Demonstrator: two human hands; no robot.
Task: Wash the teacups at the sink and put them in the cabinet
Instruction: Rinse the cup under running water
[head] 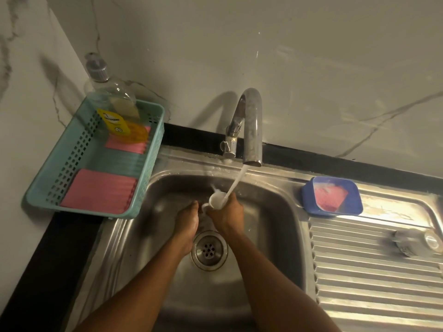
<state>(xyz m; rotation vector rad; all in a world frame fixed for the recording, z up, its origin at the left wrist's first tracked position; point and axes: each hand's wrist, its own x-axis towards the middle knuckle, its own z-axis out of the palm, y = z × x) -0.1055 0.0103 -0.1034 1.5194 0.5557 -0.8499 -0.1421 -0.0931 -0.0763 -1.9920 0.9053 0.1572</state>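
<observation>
White teacup [217, 200], small and glossy, held over the sink [275, 212] basin under the tap [249, 130] stream, at 12 o'clock from the drain [209, 250]. Gripped around the body by the right hand [225, 215]; left hand [188, 220] at 9 o'clock of it, fingers straight and loose, just touching the handle side. Could slip from wet fingers and chip on the steel. Could also splash from the rim.
</observation>
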